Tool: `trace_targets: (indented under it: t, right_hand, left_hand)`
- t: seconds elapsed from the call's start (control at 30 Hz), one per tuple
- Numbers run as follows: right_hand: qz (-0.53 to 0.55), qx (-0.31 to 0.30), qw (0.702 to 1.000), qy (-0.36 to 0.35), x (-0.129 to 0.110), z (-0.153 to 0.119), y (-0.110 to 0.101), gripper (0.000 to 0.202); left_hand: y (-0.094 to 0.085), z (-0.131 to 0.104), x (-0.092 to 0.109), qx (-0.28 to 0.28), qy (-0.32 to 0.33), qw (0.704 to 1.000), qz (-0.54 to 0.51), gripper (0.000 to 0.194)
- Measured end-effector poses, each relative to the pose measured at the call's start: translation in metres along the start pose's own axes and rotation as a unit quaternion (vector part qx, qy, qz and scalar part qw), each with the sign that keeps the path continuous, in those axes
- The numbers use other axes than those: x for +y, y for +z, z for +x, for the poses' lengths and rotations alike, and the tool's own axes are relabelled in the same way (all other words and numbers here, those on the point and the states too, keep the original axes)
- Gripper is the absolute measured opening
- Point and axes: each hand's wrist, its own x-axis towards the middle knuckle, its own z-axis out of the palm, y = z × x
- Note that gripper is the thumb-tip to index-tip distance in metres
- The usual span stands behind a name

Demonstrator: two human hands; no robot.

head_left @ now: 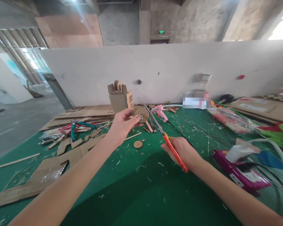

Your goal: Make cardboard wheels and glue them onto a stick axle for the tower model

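Note:
Between its thumb and fingers, my left hand [124, 125] pinches a round cardboard disc [142, 115], held up above the table. My right hand [180, 151] is closed on scissors [172, 150] with red-orange handles. Their long blades point up and to the left, with the tips close to the disc's right edge; whether they touch it I cannot tell. A smaller cardboard disc [138, 144] with a hole in its centre lies on the green table [132, 194] below the held disc. Behind my left hand stands a cardboard box [119, 102] with small round discs mounted on top.
A pink glue gun [160, 113] lies beyond the scissors. Cardboard scraps [47, 171] and teal-handled pliers [73, 131] are on the left. At right sits a magenta power strip [241, 175] with cables. A white partition [160, 72] rises behind the table.

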Motion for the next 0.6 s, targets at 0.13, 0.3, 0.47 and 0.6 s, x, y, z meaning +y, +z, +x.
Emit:
trace_targets:
  t: [0.13, 0.3, 0.47, 0.6]
  right_hand:
    - [0.042, -0.008, 0.999, -0.027, 0.0006, 0.0001, -0.0011, 0.044]
    - [0.113, -0.022, 0.991, -0.074, 0.0012, -0.0010, -0.0075, 0.048]
    - [0.136, -0.051, 0.986, -0.079, 0.0017, -0.0021, -0.0095, 0.049]
    - [0.147, -0.052, 0.985, -0.073, 0.0018, -0.0024, -0.0091, 0.050]
  left_hand:
    - [-0.0015, 0.0009, -0.0013, 0.028, 0.001, 1.000, -0.007, 0.022]
    - [-0.0019, 0.0027, -0.0010, 0.069, -0.008, 0.997, -0.023, 0.021]
    - [-0.0009, 0.0030, -0.0012, 0.039, -0.004, 0.998, -0.057, 0.020]
    - [-0.0001, 0.0022, -0.0022, 0.033, -0.001, 0.999, -0.038, 0.022]
